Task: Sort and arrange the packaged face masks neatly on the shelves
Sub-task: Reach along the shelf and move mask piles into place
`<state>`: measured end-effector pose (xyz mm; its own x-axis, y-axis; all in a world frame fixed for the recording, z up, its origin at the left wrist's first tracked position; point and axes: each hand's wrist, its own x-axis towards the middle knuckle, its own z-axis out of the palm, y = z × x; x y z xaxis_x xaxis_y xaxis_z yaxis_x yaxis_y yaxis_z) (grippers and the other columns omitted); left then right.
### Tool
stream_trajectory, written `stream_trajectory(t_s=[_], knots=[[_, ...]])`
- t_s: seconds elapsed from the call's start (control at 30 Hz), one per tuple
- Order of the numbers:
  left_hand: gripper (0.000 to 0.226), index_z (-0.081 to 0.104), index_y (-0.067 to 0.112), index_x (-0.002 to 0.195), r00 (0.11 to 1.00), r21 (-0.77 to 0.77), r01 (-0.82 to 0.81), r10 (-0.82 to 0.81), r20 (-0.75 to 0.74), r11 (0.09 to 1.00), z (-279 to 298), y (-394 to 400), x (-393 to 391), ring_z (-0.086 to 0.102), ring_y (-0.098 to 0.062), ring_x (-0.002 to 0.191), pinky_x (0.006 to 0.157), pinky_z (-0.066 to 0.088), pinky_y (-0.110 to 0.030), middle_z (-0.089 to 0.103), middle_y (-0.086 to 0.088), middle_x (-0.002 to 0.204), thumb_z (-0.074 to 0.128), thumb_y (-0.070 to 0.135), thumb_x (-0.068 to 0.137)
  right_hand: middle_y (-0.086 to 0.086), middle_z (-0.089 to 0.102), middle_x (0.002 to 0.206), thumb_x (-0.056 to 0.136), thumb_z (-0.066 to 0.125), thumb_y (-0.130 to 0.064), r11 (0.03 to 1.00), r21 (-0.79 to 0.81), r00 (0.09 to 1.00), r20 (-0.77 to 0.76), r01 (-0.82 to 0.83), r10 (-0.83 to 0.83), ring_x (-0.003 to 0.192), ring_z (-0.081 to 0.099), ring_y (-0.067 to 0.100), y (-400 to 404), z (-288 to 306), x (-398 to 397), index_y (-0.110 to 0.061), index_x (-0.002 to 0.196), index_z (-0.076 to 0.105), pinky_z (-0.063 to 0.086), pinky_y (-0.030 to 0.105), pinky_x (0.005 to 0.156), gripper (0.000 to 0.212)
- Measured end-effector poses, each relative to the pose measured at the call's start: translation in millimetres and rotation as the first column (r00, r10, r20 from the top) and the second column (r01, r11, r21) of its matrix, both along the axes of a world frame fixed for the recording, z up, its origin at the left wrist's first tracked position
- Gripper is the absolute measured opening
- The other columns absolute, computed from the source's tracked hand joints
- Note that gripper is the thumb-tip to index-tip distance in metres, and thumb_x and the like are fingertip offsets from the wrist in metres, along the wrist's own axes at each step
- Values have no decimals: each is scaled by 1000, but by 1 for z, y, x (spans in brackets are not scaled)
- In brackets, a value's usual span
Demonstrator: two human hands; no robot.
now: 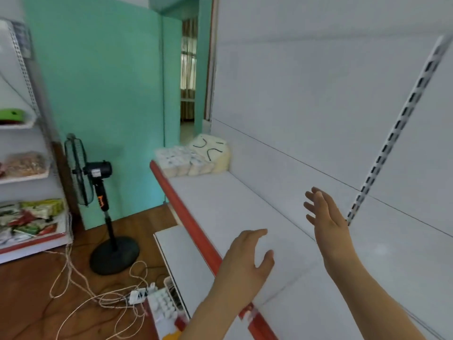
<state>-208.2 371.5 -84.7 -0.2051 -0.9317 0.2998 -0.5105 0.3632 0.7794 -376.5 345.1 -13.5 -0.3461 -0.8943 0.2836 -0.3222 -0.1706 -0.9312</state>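
Long white metal shelf w/ red front lip (245,209): mostly bare beneath both hands. Cream plastic-wrapped face mask packs (193,159) stacked at far end, well beyond fingertips, approx. neat. Left hand (245,261), right hand (326,217) hover w/ fingers spread, holding nothing. Prob. early stage; most stocking left.

White shelf (220,200), red edge (186,212)

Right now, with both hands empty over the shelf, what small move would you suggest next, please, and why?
Probably reach the left hand down to the packs in the box on the floor; both it and the right hand hold nothing, and the shelf carries mask packs only at its far end.
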Motion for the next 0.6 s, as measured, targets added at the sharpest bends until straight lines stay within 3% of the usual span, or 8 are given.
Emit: stream_trajectory(t_s=[0.07,0.17,0.23,0.43,0.6], knots=[[42,49,33,143,997,16,-58,59,-43,998,2,-45,53,48,8,121,99,32,-2,54,18,133,54,36,102,-11,59,124,105,36,-45,999,27,1000,18,-25,24,123,56,16,-45,-5,48,-29,138,50,42,47,111,40],[36,56,33,136,979,57,-165,171,-114,985,11,-110,128,58,3,111,99,48,-19,63,17,121,56,33,101,-8,59,124,105,37,-40,994,91,992,120,-58,47,118,58,16,-104,-9,116,-30,128,52,44,44,109,29],[32,58,31,133,963,93,-208,220,-156,974,20,-143,167,61,0,107,95,53,-23,65,17,114,56,31,101,-6,58,128,105,38,-39,987,137,980,188,-83,56,117,59,15,-137,-5,152,-30,123,52,45,41,107,25],[28,61,29,129,927,165,-278,309,-214,946,18,-216,241,60,9,94,72,47,-3,64,22,106,56,27,102,0,56,129,103,44,-38,952,275,952,302,-136,49,113,60,18,-226,2,225,-22,126,51,49,38,101,28],[30,57,28,131,885,160,-391,418,-207,907,12,-268,279,55,3,104,71,37,-2,60,17,120,56,30,102,15,50,134,100,56,-33,842,427,788,615,-329,-5,121,56,35,-264,-12,252,-6,144,41,46,43,106,54]])
